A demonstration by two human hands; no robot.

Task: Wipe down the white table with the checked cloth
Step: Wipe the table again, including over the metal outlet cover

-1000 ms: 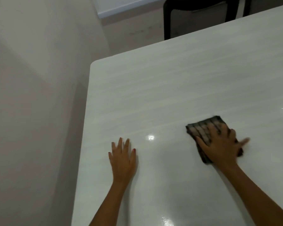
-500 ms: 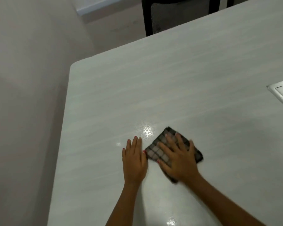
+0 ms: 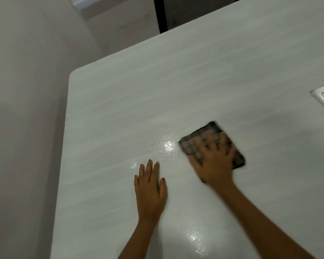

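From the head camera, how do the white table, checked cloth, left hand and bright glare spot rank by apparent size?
Largest: white table.
Next, checked cloth and left hand look about alike; the right hand covers part of the cloth, so I won't rank them.
Smallest: glare spot.

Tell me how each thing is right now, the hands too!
white table: shiny in patches near the hands.
left hand: flat on the table, fingers straight, apart from the cloth.
right hand: fingers spread, pressing down, blurred.
checked cloth: folded, flat on the table under the right hand.
black chair: at the table's far edge.
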